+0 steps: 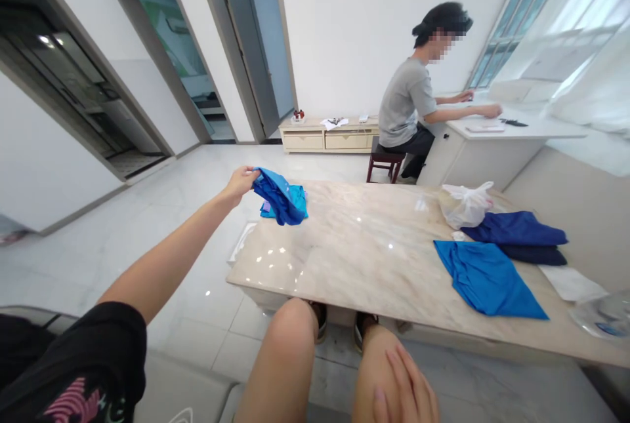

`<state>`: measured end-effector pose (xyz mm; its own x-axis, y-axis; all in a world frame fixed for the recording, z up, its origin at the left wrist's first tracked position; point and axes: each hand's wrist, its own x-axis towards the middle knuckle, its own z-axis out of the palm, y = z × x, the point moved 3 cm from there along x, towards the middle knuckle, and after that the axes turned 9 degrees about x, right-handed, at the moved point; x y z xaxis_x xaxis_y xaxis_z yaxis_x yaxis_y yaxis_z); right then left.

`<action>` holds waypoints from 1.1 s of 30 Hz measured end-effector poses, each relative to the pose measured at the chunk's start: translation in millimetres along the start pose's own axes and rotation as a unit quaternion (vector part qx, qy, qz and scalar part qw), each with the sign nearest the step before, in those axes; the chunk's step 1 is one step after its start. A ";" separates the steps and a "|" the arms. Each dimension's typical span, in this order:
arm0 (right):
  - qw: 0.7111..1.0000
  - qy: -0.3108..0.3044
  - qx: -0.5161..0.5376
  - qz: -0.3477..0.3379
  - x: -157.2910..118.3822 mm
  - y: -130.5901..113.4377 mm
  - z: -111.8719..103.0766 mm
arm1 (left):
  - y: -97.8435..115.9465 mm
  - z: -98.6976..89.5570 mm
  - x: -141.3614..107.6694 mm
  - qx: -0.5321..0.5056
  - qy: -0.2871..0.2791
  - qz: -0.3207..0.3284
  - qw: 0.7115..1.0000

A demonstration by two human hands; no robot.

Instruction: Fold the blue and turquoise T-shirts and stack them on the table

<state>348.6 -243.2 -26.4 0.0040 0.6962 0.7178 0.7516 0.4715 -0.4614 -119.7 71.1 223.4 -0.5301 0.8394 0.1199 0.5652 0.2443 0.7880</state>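
My left hand point(242, 183) is stretched out over the table's far left corner, its fingers closed on a folded blue cloth point(279, 199). That cloth hangs at a tilt above a lighter blue folded cloth point(298, 200) with a bit of purple showing at its edge. Whether the two touch, I cannot tell. My right hand point(406, 383) lies flat on my right knee, fingers extended, holding nothing. On the right of the table a bright blue cloth point(487, 279) is spread out, somewhat creased. Behind it sit a folded dark blue cloth point(522, 228) and a navy one point(534, 253) beneath.
A white plastic bag point(465, 205) and a clear container point(605, 315) stand on the right of the marble table point(354, 246). Beyond it, a person in a grey shirt point(406, 101) sits on a stool at a white counter point(522, 128). A low cabinet point(302, 141) lines the wall.
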 end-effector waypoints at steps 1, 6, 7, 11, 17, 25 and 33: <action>1.000 -0.015 0.003 -0.006 2.1 -4.8 -1.0 | 16.3 -15.8 -11.6 -0.033 -0.011 0.021 0.999; 0.996 -0.057 0.031 0.053 20.5 -37.6 -1.5 | 82.5 -58.4 -100.3 -0.210 -0.171 0.151 0.951; 0.995 -0.056 0.052 0.068 28.9 -44.1 0.1 | 89.9 -60.4 -122.9 -0.215 -0.201 0.163 0.942; 0.967 -0.037 0.193 0.163 82.9 -53.5 6.3 | 100.8 -60.8 -208.0 -0.192 -0.296 0.175 0.919; 0.851 -0.244 0.408 0.223 177.2 -51.4 -18.2 | 98.8 -81.1 -255.2 -0.159 -0.347 0.184 0.906; 0.875 -0.320 0.328 0.158 304.5 -76.7 -116.7 | 119.8 -107.3 -205.5 -0.112 -0.231 0.182 0.949; 0.981 -0.127 0.143 0.028 368.2 -82.6 -148.6 | 125.8 -89.7 -192.7 -0.022 -0.221 0.278 0.935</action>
<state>386.0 -106.2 353.4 -0.1513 0.8203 0.5515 0.5386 0.5362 -0.6499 -3.1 -103.5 353.6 0.1557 0.9518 0.2644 0.6436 -0.3008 0.7038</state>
